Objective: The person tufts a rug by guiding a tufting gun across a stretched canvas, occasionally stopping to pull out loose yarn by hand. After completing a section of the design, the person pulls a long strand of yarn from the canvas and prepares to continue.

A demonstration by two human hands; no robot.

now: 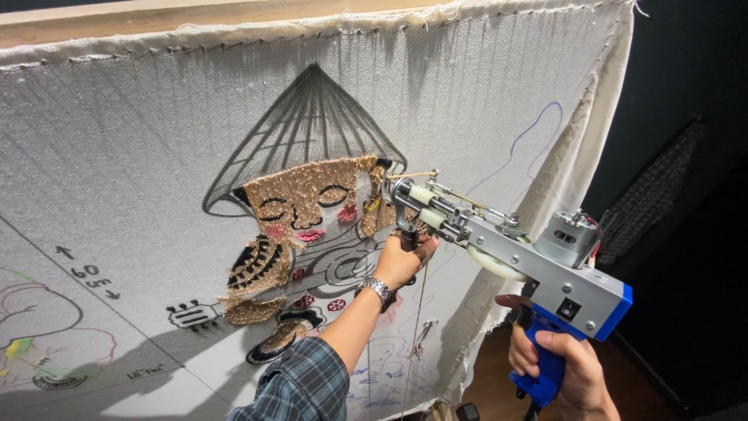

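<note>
Left hand (401, 261) is closed on front handle, right hand (565, 370) on blue grip of tufting gun (506, 245); face tufted left of needle, cloth (140, 156) mostly bare.

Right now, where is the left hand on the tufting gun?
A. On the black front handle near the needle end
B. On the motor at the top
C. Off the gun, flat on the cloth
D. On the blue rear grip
A: the left hand wraps the black front handle just behind the needle end of the tufting gun, while the right hand holds the blue rear grip.
</note>
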